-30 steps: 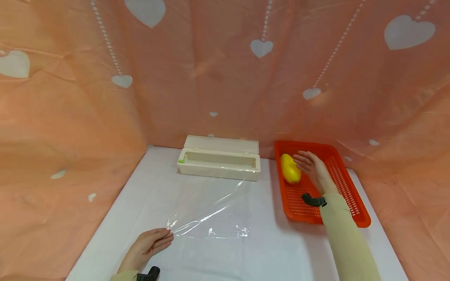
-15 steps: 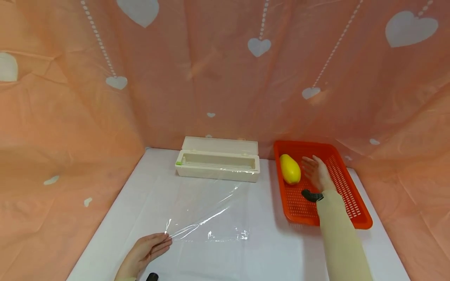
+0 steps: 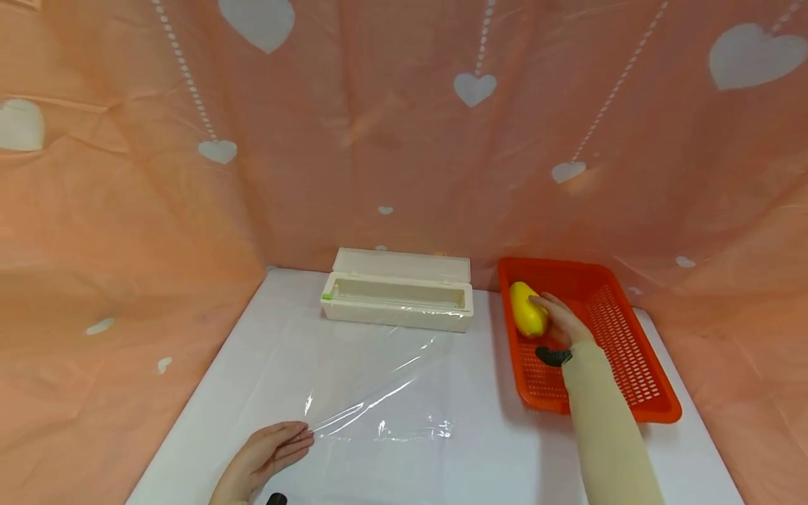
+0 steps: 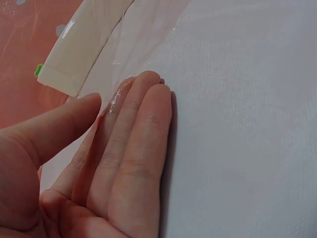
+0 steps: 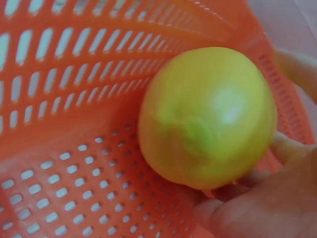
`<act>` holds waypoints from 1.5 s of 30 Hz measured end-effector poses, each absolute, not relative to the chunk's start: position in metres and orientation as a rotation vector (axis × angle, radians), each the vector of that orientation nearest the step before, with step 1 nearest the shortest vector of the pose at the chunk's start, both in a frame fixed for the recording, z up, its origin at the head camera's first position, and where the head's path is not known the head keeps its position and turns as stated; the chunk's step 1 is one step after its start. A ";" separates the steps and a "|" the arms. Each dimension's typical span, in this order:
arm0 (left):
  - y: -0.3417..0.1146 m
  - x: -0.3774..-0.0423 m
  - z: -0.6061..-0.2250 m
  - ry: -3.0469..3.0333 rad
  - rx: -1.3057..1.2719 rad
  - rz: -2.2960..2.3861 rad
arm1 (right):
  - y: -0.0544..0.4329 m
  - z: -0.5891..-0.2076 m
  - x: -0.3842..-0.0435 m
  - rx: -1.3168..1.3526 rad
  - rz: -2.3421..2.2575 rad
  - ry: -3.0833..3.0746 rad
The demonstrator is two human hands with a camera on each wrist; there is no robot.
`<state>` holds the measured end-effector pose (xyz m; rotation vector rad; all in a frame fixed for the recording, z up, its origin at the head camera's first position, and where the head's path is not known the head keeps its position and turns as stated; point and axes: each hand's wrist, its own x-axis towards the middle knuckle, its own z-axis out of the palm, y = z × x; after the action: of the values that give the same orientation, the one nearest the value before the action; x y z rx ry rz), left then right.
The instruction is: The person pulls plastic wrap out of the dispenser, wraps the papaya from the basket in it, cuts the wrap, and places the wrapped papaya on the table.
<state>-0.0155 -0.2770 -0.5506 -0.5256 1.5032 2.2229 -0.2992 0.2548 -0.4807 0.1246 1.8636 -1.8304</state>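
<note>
In the head view, my left hand (image 3: 268, 452) pinches the near left corner of a sheet of cling film (image 3: 385, 386), with creases running out from the fingertips. Up close in the left wrist view, the film (image 4: 119, 96) lies against the fingers beside the thumb. My right hand (image 3: 562, 319) holds a smooth, yellow, oblong fruit (image 3: 528, 310) inside the orange basket (image 3: 631, 330). In the right wrist view, fingers curl beneath the fruit (image 5: 208, 119) while the thumb is at its side. The fruit still lies low in the basket; its exact kind is unclear.
A cream cling film dispenser (image 3: 398, 317) stands at the back with its lid raised and a green tab at its left end; the film runs forward from it. The white table (image 3: 492, 456) is bounded by an orange curtain (image 3: 404, 140) with hearts.
My right hand drew back from the fruit, then moved left onto it and took hold. My left hand keeps its pinch on the film, nearly still. The head view shifted slightly.
</note>
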 end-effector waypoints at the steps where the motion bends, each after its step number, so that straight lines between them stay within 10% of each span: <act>1: -0.276 -0.017 -0.551 1.495 -0.521 2.226 | 0.256 -0.482 -0.299 0.134 -1.802 1.885; 19: -0.273 -0.015 -0.545 1.553 -0.584 2.198 | 0.270 -0.446 -0.277 0.167 -1.955 1.908; 30: -0.272 -0.025 -0.541 1.629 -0.603 2.179 | 0.198 -0.379 -0.274 -0.210 -2.031 1.900; 45: -0.269 -0.031 -0.546 1.597 -0.599 2.195 | 0.074 -0.435 -0.238 -0.715 -1.567 2.039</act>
<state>-0.0313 -0.2685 -0.5458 -0.5994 1.5975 2.1954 -0.2380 0.0743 -0.4347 -0.7146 2.0388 -1.5672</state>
